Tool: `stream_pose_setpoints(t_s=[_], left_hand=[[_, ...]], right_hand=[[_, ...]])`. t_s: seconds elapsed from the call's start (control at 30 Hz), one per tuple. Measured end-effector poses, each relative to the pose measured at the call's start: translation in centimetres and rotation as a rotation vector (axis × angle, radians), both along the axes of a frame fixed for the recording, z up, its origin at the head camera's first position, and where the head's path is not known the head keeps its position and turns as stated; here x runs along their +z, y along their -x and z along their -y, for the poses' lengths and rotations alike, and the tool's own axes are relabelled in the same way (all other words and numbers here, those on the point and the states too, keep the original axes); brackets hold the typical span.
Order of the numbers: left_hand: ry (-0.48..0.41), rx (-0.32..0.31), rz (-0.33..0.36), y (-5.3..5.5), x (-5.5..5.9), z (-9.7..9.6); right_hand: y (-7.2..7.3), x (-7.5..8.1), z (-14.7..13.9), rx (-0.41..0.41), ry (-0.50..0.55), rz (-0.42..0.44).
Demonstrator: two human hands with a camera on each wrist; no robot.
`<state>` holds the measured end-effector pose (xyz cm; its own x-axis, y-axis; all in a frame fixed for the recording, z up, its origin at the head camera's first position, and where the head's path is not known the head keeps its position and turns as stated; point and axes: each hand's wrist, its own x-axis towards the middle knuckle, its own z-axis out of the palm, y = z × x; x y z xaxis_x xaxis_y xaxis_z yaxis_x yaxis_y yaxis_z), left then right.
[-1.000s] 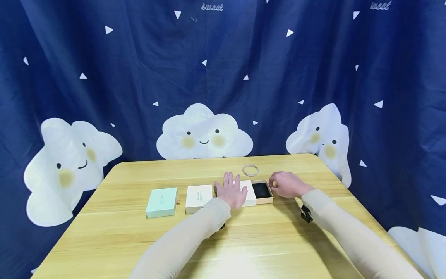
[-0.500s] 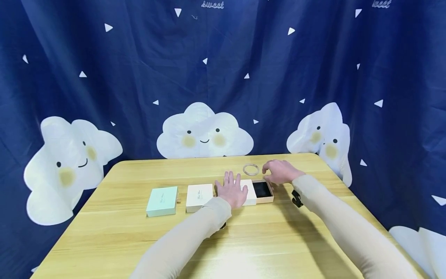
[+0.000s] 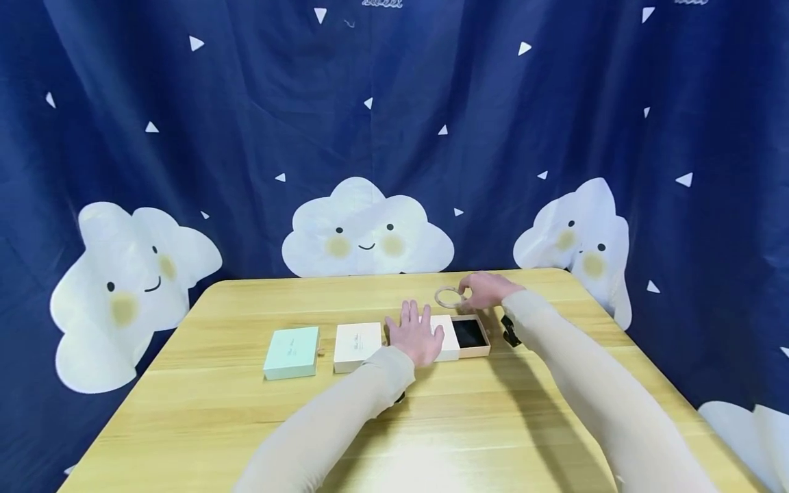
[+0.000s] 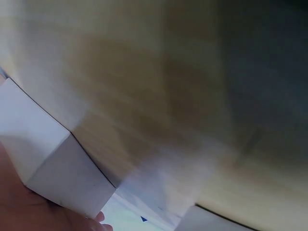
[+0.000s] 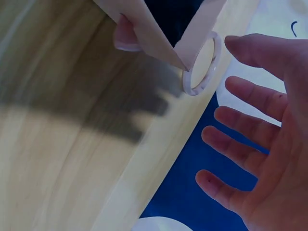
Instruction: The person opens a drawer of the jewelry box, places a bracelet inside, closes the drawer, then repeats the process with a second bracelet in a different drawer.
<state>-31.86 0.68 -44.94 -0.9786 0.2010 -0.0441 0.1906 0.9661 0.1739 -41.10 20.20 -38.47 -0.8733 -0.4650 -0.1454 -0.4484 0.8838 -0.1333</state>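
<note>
My left hand (image 3: pixel 417 338) rests with spread, straight fingers on the white sleeve (image 3: pixel 446 338) of a small slide-out gift box. Its pinkish drawer (image 3: pixel 475 351) sticks out to the right and shows a black pad (image 3: pixel 469 333). Part of the sleeve lies hidden under the hand. Behind the box, a pale bangle (image 3: pixel 445 302) lies on the table. My right hand (image 3: pixel 485 290) is at the bangle's right side. In the right wrist view, its fingers are parted, and the thumb (image 5: pixel 250 48) is close to the bangle (image 5: pixel 212 67) with a gap visible.
To the left lie a second white box (image 3: pixel 357 346) and a mint-green box (image 3: pixel 292 351), both with lettered lids. All stand on a wooden table (image 3: pixel 185 411). A dark blue curtain (image 3: pixel 407 157) with cloud faces hangs behind the far edge.
My right hand has moved from the drawer's right end back and leftward to the bangle. The left hand stays on the sleeve. The head view has shifted slightly.
</note>
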Motion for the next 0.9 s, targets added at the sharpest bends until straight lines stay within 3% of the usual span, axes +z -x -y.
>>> stream_pose_setpoints(t_s=[0.47, 0.9], left_hand=[[0.005, 0.009, -0.009, -0.5, 0.5, 0.0], [0.027, 0.011, -0.023, -0.4, 0.3, 0.0]], right_hand=[[2.7, -0.9, 1.4, -0.040, 0.002, 0.086], [3.7, -1.6, 2.9, -0.069, -0.001, 0.130]])
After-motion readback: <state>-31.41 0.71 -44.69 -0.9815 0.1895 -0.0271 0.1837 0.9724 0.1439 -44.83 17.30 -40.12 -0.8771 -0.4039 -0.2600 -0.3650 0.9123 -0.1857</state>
